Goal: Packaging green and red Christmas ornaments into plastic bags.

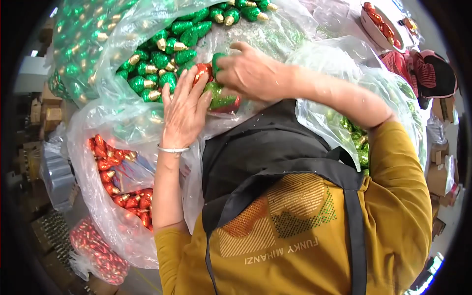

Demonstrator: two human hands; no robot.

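Note:
My left hand (186, 105) lies with fingers stretched out along the side of a small group of glittery bulb ornaments. In that group are a red ornament (201, 72) and a light green ornament (221, 97). A clear wrapping seems to surround them, though its shape is mostly hidden. Just above, my right hand (251, 73) is bent inward, pinching a dark green ornament (217, 63) by its side. Beyond my left fingertips lies a heap of dark green bulb ornaments (160, 60) with gold caps, on a clear plastic bag.
At left, an open plastic bag (93, 182) holds red bulb ornaments (140, 202). Light green ornaments (363, 147) sit in a bag under my right arm. A white bowl (366, 22) of red ornaments stands far right. A filled bag (98, 250) rests low at left, near cardboard boxes (53, 114).

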